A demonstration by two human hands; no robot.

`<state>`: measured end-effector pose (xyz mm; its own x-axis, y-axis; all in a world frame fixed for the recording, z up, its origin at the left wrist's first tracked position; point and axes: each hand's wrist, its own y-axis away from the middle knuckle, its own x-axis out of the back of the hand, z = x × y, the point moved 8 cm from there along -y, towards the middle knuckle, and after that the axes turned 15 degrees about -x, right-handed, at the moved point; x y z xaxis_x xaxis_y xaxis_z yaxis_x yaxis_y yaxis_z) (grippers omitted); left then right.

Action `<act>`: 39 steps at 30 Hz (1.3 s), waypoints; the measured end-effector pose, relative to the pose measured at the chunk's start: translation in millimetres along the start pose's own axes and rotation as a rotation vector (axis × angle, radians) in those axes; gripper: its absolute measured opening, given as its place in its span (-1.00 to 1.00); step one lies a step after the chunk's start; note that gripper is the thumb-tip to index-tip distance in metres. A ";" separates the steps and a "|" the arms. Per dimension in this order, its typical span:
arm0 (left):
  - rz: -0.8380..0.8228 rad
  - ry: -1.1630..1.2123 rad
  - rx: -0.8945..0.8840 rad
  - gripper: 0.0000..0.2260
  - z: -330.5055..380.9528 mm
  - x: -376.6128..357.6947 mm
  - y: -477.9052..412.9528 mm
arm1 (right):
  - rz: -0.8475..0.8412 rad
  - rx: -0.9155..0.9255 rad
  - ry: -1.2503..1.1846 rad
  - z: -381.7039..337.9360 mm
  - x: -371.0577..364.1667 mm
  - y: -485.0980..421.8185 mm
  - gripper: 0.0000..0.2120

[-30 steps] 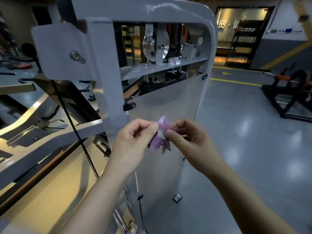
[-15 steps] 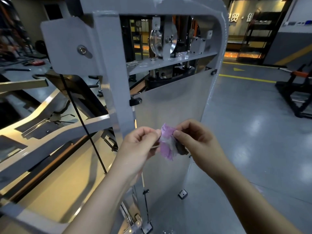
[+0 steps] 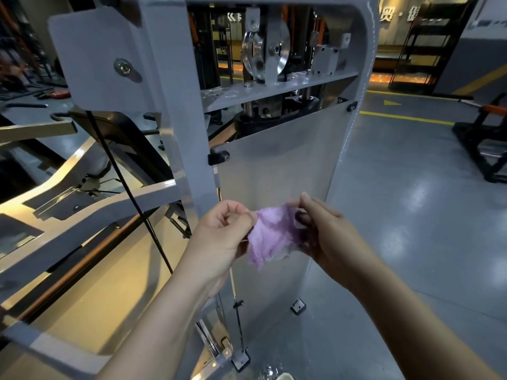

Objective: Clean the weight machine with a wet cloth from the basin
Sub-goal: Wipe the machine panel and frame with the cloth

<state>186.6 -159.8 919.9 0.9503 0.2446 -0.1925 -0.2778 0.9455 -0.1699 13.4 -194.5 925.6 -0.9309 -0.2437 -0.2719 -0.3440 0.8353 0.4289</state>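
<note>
Both my left hand and right hand pinch the purple cloth by its upper edge; bunched a second ago, it now hangs spread before the weight machine, ready, I judge, for wiping.

Weight machine top beyond upper edge.

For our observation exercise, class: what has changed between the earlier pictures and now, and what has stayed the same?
The left hand and right hand drew apart, opening the bunched purple cloth. Both still pinch it; the weight machine stays untouched.
</note>
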 end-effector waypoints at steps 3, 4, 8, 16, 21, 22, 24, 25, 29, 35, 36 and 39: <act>0.017 -0.009 0.019 -0.90 -1.9 3.3 -1.4 | -0.011 0.047 0.184 -2.5 -2.4 2.0 -0.75; 0.015 -0.011 0.031 -0.90 -2.6 4.5 -1.5 | 0.013 0.075 0.296 -3.3 -1.9 2.3 -0.78; 0.059 0.004 0.076 -0.88 -4.5 10.3 -3.0 | 0.222 0.360 0.583 -15.6 0.9 10.6 -0.72; 0.113 0.030 0.088 -0.83 -1.3 -1.0 2.1 | 0.194 0.798 1.071 -8.6 -31.2 30.1 -0.63; -0.046 0.205 0.110 -0.76 3.9 -22.4 12.8 | 0.195 0.688 0.800 -12.4 -13.8 25.4 -0.77; -0.080 0.213 0.095 -0.69 4.8 -24.9 14.9 | 0.155 0.621 0.750 -12.0 -10.5 23.0 -0.77; -0.134 0.178 0.062 -0.55 5.0 -26.7 16.3 | 0.049 0.508 0.626 -10.3 -6.0 18.2 -0.87; -0.162 0.159 0.045 -0.53 5.5 -27.2 16.5 | -0.001 0.456 0.558 -9.2 -3.2 16.6 -0.91; -0.227 0.139 0.019 -0.60 5.7 -29.1 17.5 | -0.108 0.296 0.385 -4.2 8.2 13.2 -0.81; -0.196 -0.064 -0.004 -0.58 -1.9 -20.6 11.6 | -0.057 0.272 0.219 -12.1 16.4 19.3 -0.85; -0.173 -0.119 0.002 -0.58 -4.0 -15.2 9.6 | 0.005 0.264 0.162 -16.1 22.4 20.4 -0.82; -0.181 -0.146 0.057 -0.56 -6.2 -10.9 10.4 | 0.154 0.199 0.197 -19.8 34.7 20.4 -0.76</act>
<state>172.4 -154.0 914.2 0.9953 0.0948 -0.0215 -0.0969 0.9864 -0.1328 -28.3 -195.6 941.9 -0.9828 -0.1813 -0.0362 -0.1843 0.9451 0.2698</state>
